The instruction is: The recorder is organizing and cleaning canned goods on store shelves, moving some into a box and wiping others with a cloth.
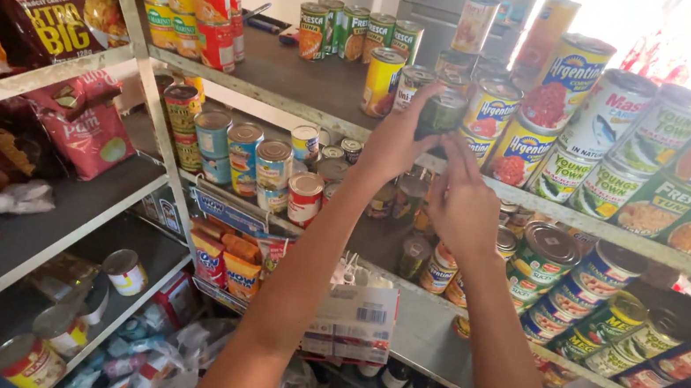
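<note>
Both your arms reach up and forward from the bottom of the view, bare from the elbows on, a dark sleeve edge showing at the left upper arm. Your left hand (pixel 394 143) is raised highest, wrist straight, fingers curled forward in a grip. Your right hand (pixel 462 202) sits just below and beside it, back toward you, fingers bent upward, nearly touching the left.
</note>
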